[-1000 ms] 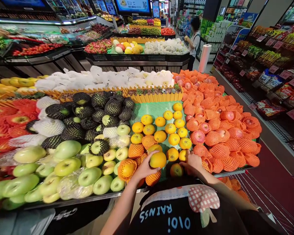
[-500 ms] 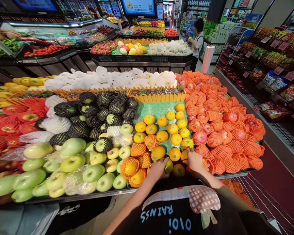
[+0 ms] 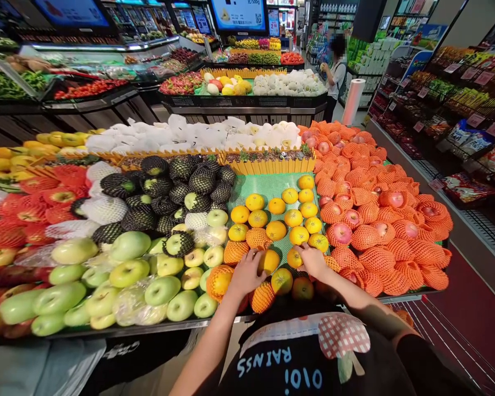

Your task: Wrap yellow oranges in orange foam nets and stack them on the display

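Note:
My left hand (image 3: pixel 247 273) lies at the near side of the orange section, its fingers curled against the left side of a large orange (image 3: pixel 269 260). My right hand (image 3: pixel 314 262) has its fingertips closed on a smaller orange (image 3: pixel 293 257) to the right of that one. Both oranges rest low among the other fruit. Between my wrists sit a greenish-yellow orange (image 3: pixel 281 281) and an orange in a foam net (image 3: pixel 262 297). Farther back, several loose oranges (image 3: pixel 292 218) lie on a green mat (image 3: pixel 247 187). My palms and some fingertips are hidden.
Green apples (image 3: pixel 162 290) and dark-netted fruit (image 3: pixel 154 184) fill the left side. Apples in orange foam nets (image 3: pixel 371 234) are heaped on the right. A low yellow fence planter (image 3: pixel 270 163) borders the back. A person (image 3: pixel 335 74) stands beyond, near a plastic bag roll (image 3: pixel 353 102).
My left hand has moved up and left to the large orange, uncovering the greenish-yellow one. My right hand has shifted slightly left onto another orange. The camera view has moved a little.

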`<state>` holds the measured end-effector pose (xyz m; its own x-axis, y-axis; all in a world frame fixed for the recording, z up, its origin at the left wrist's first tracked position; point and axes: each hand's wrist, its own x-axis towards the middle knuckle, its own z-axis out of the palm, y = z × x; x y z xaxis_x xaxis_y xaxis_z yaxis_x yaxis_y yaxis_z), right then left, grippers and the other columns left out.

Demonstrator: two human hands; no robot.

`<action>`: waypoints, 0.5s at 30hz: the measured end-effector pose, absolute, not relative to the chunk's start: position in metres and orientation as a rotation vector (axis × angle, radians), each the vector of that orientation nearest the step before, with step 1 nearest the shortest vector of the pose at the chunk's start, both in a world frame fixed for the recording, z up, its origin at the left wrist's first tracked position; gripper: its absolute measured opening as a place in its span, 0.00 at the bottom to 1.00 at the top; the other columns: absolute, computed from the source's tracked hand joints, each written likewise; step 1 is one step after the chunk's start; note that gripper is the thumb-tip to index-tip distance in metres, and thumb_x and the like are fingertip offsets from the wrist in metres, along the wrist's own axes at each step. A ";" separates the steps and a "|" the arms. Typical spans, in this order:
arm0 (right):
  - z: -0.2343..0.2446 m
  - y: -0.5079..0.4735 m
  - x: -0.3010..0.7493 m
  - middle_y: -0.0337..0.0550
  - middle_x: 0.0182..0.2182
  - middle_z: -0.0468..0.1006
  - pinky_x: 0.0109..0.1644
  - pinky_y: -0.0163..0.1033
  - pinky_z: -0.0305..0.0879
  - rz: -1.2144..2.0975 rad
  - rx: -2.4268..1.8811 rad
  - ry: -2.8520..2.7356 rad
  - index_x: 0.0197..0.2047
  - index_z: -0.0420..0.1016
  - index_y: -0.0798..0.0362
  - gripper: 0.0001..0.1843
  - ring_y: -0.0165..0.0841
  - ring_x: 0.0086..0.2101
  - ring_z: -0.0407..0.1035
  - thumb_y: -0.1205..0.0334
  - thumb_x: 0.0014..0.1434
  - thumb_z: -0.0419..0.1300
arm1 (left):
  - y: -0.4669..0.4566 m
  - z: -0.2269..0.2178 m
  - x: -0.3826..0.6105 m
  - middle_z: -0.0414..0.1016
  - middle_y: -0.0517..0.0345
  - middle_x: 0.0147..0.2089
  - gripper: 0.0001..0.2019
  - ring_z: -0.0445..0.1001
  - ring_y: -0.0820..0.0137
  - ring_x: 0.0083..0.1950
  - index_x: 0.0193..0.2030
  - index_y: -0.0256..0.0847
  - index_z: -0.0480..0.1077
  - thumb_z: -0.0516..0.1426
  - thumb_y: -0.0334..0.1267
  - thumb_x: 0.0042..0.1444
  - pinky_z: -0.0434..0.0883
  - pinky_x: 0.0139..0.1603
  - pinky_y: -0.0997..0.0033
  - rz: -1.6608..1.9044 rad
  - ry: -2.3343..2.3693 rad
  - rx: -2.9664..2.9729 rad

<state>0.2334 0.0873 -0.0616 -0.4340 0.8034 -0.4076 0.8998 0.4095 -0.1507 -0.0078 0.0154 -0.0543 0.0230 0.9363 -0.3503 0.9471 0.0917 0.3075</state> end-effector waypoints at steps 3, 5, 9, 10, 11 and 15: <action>-0.066 0.086 0.234 0.52 0.65 0.62 0.59 0.42 0.75 -0.512 1.482 2.417 0.73 0.62 0.44 0.42 0.40 0.53 0.74 0.54 0.59 0.70 | 0.015 -0.067 -0.014 0.52 0.50 0.79 0.46 0.59 0.49 0.78 0.80 0.45 0.47 0.57 0.38 0.53 0.59 0.83 0.43 -0.127 1.888 1.833; -0.070 0.085 0.237 0.54 0.65 0.62 0.59 0.39 0.74 -0.515 1.467 2.441 0.75 0.60 0.43 0.44 0.40 0.52 0.74 0.52 0.59 0.70 | 0.018 -0.073 -0.015 0.52 0.52 0.79 0.48 0.62 0.49 0.76 0.80 0.46 0.45 0.56 0.36 0.51 0.61 0.81 0.42 -0.092 1.838 1.855; -0.072 0.077 0.244 0.52 0.67 0.60 0.63 0.42 0.72 -0.500 1.448 2.524 0.79 0.54 0.42 0.44 0.39 0.54 0.73 0.53 0.64 0.66 | 0.035 -0.074 -0.012 0.67 0.51 0.72 0.43 0.72 0.53 0.69 0.75 0.49 0.52 0.62 0.49 0.53 0.72 0.73 0.49 0.152 1.759 1.759; -0.072 0.076 0.245 0.52 0.67 0.59 0.63 0.44 0.71 -0.493 1.455 2.538 0.79 0.53 0.43 0.44 0.40 0.54 0.72 0.54 0.65 0.64 | 0.041 -0.073 -0.009 0.70 0.51 0.69 0.41 0.73 0.53 0.67 0.72 0.48 0.56 0.62 0.54 0.53 0.73 0.71 0.51 0.207 1.764 1.716; -0.072 0.074 0.245 0.52 0.67 0.59 0.63 0.46 0.71 -0.490 1.464 2.545 0.80 0.52 0.45 0.43 0.41 0.54 0.72 0.56 0.66 0.63 | 0.046 -0.074 -0.004 0.71 0.50 0.67 0.38 0.74 0.53 0.66 0.69 0.47 0.59 0.60 0.59 0.55 0.73 0.70 0.51 0.248 1.782 1.681; -0.073 0.072 0.246 0.54 0.69 0.58 0.64 0.49 0.71 -0.523 1.477 2.548 0.81 0.52 0.47 0.44 0.43 0.56 0.72 0.58 0.66 0.63 | 0.061 -0.081 0.019 0.70 0.42 0.67 0.40 0.76 0.51 0.64 0.71 0.43 0.54 0.55 0.64 0.58 0.75 0.66 0.52 0.241 1.839 1.644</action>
<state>0.2461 0.0721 -0.0728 -0.5036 0.8103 -0.2997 0.8628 0.4541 -0.2222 0.0189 0.0609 -0.0812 -0.0009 0.9400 -0.3411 0.8202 0.1959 0.5376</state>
